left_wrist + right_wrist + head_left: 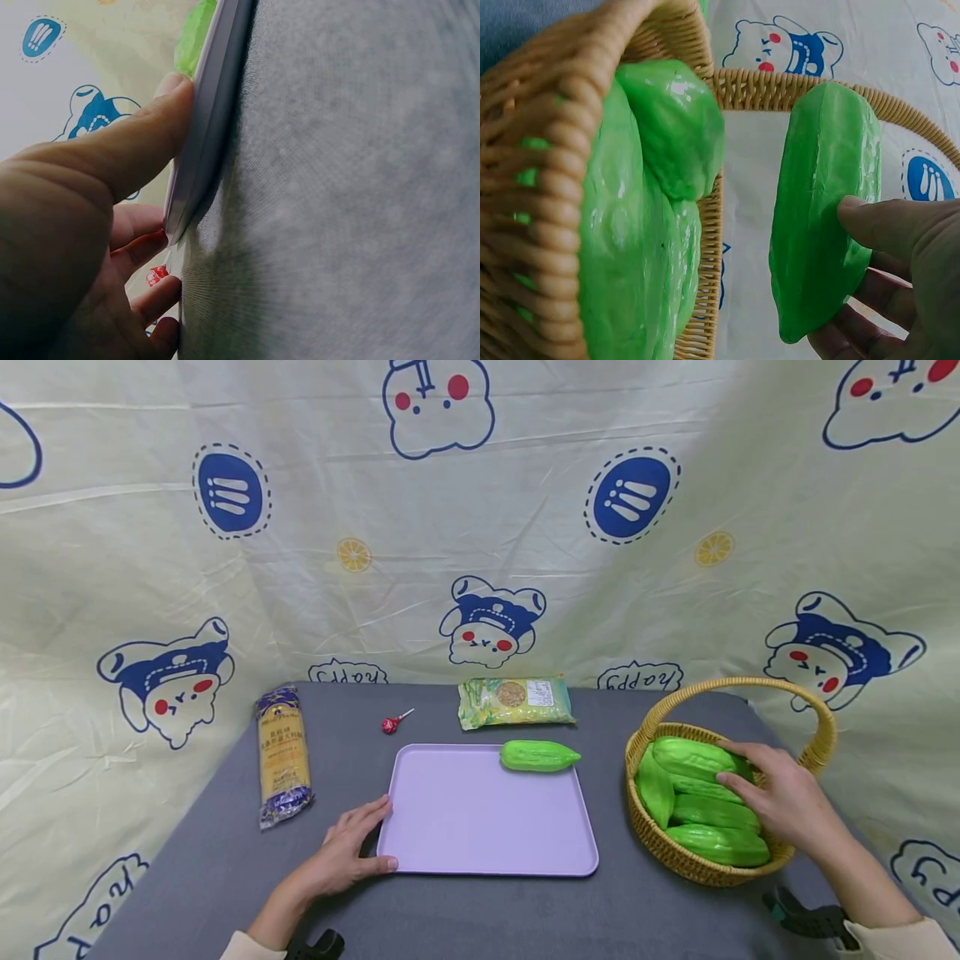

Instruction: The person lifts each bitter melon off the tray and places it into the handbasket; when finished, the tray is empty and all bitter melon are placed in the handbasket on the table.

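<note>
My right hand grips a green bitter melon, thumb on one side and fingers on the other. In the right wrist view this melon stands apart from the other melons in the wicker basket. My left hand lies at the left side of a lilac tray. Its thumb touches the rim near the front corner, and the relaxed fingers reach along the left edge. One more bitter melon lies across the tray's back right corner, its tip past the rim.
A long yellow and blue packet lies left of the tray. Behind the tray are a red lollipop and a green packet. The basket's tall handle arches beside my right hand. A printed cloth hangs behind the grey table.
</note>
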`<state>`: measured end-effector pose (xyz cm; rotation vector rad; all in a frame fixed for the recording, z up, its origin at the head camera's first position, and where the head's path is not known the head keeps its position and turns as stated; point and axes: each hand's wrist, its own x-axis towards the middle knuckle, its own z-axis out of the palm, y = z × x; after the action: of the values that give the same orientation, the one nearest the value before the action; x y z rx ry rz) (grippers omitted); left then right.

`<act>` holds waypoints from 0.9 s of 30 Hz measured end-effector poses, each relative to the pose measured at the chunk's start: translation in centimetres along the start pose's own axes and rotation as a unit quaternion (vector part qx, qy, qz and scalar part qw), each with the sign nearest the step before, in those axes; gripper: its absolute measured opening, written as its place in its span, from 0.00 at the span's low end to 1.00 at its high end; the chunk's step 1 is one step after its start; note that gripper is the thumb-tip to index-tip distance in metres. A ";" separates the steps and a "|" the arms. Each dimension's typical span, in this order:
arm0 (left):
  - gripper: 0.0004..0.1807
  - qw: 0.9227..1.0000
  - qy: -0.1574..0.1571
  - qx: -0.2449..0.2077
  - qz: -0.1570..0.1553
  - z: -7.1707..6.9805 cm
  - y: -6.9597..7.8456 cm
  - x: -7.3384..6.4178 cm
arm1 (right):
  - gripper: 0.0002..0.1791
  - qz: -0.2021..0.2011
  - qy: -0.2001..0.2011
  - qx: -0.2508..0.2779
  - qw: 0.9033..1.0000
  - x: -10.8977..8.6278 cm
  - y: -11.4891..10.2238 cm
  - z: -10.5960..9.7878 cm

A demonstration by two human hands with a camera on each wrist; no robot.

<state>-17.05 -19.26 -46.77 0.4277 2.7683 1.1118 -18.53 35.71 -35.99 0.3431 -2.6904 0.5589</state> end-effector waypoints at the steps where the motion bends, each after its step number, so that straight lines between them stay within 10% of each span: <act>1: 0.45 1.000 0.000 0.000 -0.001 0.0 0.0 0.0 | 0.24 0.004 -0.003 -0.002 1.000 0.1 0.2 0.0; 27: 0.44 1.000 0.004 0.002 0.005 0.1 0.1 -0.1 | 0.26 0.042 -0.087 -0.053 0.994 3.3 2.9 0.8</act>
<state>-16.93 -19.14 -46.73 0.4378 2.7782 1.1132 -22.65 37.41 -36.34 0.2612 -2.9008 0.4243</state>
